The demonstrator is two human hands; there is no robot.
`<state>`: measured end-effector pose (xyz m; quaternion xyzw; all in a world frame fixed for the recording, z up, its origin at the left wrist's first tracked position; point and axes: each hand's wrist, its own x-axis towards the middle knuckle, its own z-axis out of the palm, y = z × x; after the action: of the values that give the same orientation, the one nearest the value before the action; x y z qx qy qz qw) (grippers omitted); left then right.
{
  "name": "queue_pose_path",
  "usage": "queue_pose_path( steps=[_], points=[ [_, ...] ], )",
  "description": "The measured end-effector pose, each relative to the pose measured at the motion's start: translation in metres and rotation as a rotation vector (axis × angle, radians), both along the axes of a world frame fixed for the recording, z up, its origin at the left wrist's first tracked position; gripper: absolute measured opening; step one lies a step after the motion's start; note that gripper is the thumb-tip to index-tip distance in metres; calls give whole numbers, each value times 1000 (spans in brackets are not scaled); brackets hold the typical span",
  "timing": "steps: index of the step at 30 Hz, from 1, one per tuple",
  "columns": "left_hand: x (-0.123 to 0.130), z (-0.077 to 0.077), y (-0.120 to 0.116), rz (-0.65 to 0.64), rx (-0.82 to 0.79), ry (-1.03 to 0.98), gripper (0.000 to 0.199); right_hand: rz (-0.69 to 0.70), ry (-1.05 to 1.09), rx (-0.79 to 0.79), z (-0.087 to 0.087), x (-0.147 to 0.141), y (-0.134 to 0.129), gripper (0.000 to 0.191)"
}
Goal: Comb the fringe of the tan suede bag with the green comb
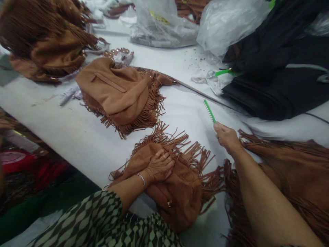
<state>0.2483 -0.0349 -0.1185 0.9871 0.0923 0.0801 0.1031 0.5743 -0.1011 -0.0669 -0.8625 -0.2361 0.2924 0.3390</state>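
Bag [183,197] lies on the worktop [84,144] beneath the left hand [160,166], fingers flat; the right hand [228,136] grips a comb [210,112] (green, clear of the fringe [180,141]). Combing seems in hand; a stroke would call for lowering it there.

1. I'm in what looks like a workshop for fringed bags.
2. A long white worktable [102,154] crosses the frame.
3. Two similar brown bags [115,89] lie near the centre and lower centre; more brown fringed goods [58,51] fill the upper left and lower right.
4. Clear plastic bags [228,27] bulge along the top, and black folded material [272,94] is heaped upper right.
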Motion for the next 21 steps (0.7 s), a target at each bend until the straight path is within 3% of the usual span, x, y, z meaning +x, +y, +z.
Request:
queue_pose_path(
  steps=[4,8,11,15,21],
  points=[
    [0,3,-2,17,-14,-9,29,134,-85,-17,16,-60,-62,57],
    [0,4,-3,7,-6,-32,29,355,-57,-173,3,-132,-134,47],
    [1,5,-3,0,12,-46,28,385,-102,-331,-9,-153,-155,46],
    [2,6,-4,10,25,-65,27,416,-232,-356,-17,-129,-138,47],
    [3,6,-5,16,47,-82,26,269,-277,-398,-26,-43,-96,49]
  ],
)
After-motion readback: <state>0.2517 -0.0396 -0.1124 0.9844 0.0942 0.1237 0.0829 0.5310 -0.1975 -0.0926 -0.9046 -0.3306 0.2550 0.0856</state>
